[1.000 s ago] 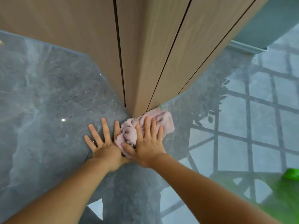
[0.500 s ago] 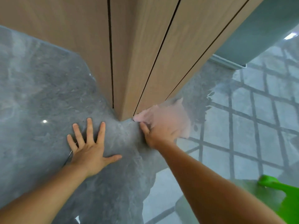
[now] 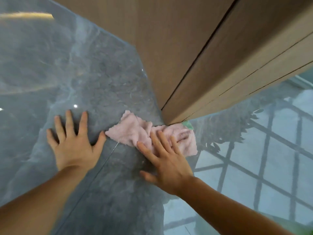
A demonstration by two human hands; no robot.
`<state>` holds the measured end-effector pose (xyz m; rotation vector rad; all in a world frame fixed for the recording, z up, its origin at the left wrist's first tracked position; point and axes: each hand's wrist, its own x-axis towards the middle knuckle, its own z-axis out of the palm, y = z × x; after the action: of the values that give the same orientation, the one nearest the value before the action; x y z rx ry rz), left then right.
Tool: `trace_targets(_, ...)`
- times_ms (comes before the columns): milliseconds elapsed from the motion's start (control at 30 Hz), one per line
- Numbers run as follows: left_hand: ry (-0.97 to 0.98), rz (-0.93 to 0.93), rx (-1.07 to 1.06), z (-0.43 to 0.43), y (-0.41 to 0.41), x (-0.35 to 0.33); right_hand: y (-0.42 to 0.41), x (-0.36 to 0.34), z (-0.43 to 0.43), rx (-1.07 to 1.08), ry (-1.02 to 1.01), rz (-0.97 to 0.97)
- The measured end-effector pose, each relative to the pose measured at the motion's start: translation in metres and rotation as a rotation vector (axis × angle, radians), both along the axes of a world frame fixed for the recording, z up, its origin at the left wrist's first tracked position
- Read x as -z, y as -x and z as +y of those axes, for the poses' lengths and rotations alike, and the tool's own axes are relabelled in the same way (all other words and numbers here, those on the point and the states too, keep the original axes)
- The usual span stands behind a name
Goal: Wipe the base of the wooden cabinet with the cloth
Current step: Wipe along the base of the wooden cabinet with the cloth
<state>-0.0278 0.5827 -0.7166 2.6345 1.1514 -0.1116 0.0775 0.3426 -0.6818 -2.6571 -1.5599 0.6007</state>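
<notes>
A glossy grey marble floor (image 3: 50,68) fills most of the view, its polished surface reflecting a window grid at the right. A wooden cabinet (image 3: 194,48), its panels divided by dark seams, is seen rising from the floor, with its lower corner meeting the floor near the centre of the view. A pink cloth (image 3: 135,133) (a scrap of green shows at its far edge) is spread on the floor, touching that corner at the cabinet's base. The right hand (image 3: 166,162) is laid flat on the cloth, fingers extended, nothing gripped. The left hand (image 3: 74,143) is pressed palm-down on bare floor just beside the cloth, fingers splayed, its grip empty.
</notes>
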Motion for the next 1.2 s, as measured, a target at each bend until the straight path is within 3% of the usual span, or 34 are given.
trace_targets(133,-0.039,-0.012,-0.001,0.004,0.002,0.007,-0.029,0.025,0.050,-0.023,-0.026,-0.069)
trace_targets(300,-0.106,-0.020,0.007,0.005,0.007,0.016,-0.103,0.044,0.177,0.386,-0.136,-0.160)
trace_targets(400,-0.134,-0.027,0.008,0.007,0.008,0.020,-0.147,0.046,0.224,0.385,-0.170,-0.194)
trace_targets(567,-0.129,-0.062,-0.004,0.004,0.007,0.013,-0.144,0.032,0.202,0.213,-0.227,-0.119)
trace_targets(767,-0.096,-0.018,-0.003,0.006,0.003,0.006,-0.054,0.028,0.121,0.300,-0.107,-0.149)
trace_targets(900,-0.104,-0.024,0.003,0.005,0.004,0.006,-0.112,0.037,0.185,0.144,-0.128,-0.160)
trace_targets(1033,-0.142,-0.080,0.005,0.006,0.004,0.013,-0.187,0.040,0.271,0.203,-0.122,-0.227)
trace_targets(1200,-0.161,-0.099,0.002,0.007,0.005,0.016,-0.171,0.037,0.255,0.278,-0.171,-0.179)
